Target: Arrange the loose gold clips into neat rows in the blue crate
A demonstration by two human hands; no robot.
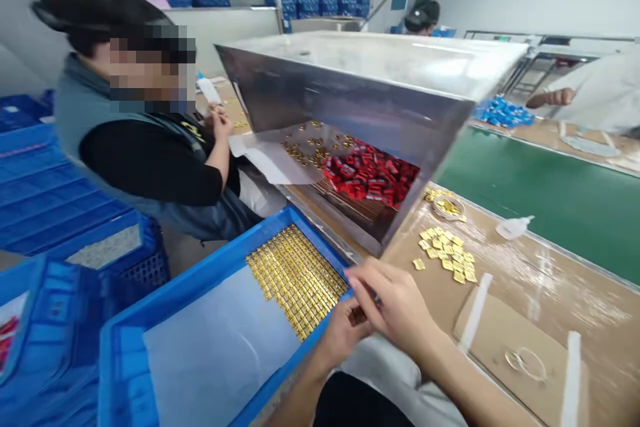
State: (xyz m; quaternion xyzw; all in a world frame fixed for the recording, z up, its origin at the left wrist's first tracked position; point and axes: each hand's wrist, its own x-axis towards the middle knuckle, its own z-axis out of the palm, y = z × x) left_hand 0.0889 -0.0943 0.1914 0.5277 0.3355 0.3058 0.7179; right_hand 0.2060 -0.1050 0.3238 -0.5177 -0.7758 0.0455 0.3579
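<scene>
My left hand (pixel 344 328) is closed, its fingers curled beside the right rim of a blue tray (pixel 195 267). My right hand (pixel 397 300) meets it from above, fingers bent and pressed together. Whatever lies between them is too small and hidden to name. Rows of small gold pieces (pixel 295 273) fill the far right part of the tray, on a pale sheet (pixel 225 347). To the right of my hands, loose yellow-gold square pieces (pixel 447 252) lie scattered on the brown worktop (pixel 540 280).
A metal box (pixel 350 90) with an open front holds red pieces (pixel 370 170) and small gold pieces (pixel 313 150). A person (pixel 150 140) sits at the left by stacked blue crates (pixel 60 180). A white squeeze bottle (pixel 514 227) lies near the green belt (pixel 550 180).
</scene>
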